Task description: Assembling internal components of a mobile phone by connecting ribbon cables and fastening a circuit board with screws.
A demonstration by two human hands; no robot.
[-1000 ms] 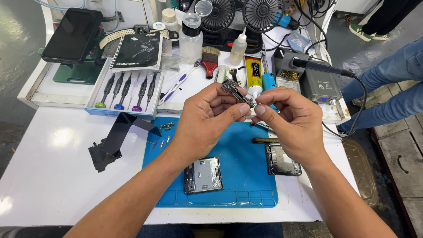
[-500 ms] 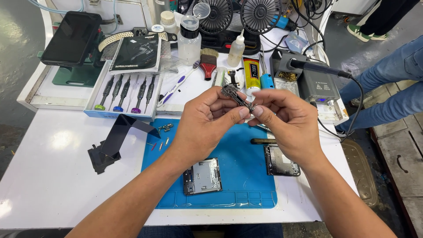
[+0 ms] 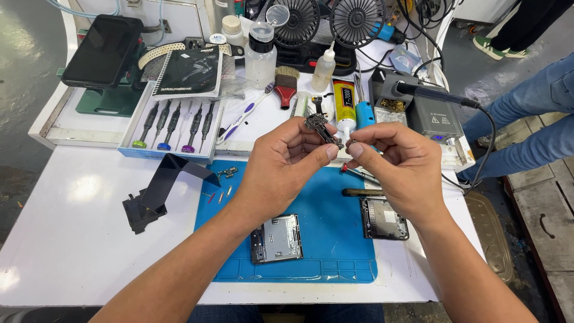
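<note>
Head view: both bare hands are meeting above the blue mat (image 3: 335, 239), right in the middle of the bench
Left hand (image 3: 284, 170): pinching the small dark circuit board (image 3: 323, 130) between thumb and fingers, narrow grip, holding it up off the mat
Right hand (image 3: 397, 170): thumb and forefinger are closing tight at the board's lower end, at 3 o'clock from the left fingertips; whether they are pinching something tiny there is too small to tell
Circuit board: tilting, its upper end pointing to about 11 o'clock, hanging in the air over the far edge of the mat
Below the hands: an opened device frame (image 3: 276, 239) is lying on the mat at 6 o'clock, a second dark frame (image 3: 384, 219) sitting at 4 o'clock on the mat's right edge
At 9 o'clock: a folded black stand (image 3: 161, 188) is resting on the white table (image 3: 72, 239)
At 10 o'clock: a box of screwdrivers (image 3: 173, 127) is lying open
At 12 o'clock: a yellow glue tube (image 3: 343, 103) and a red brush (image 3: 286, 85) are waiting behind the board
At 2 o'clock: a soldering iron (image 3: 433, 94) is parked on its grey station
</note>
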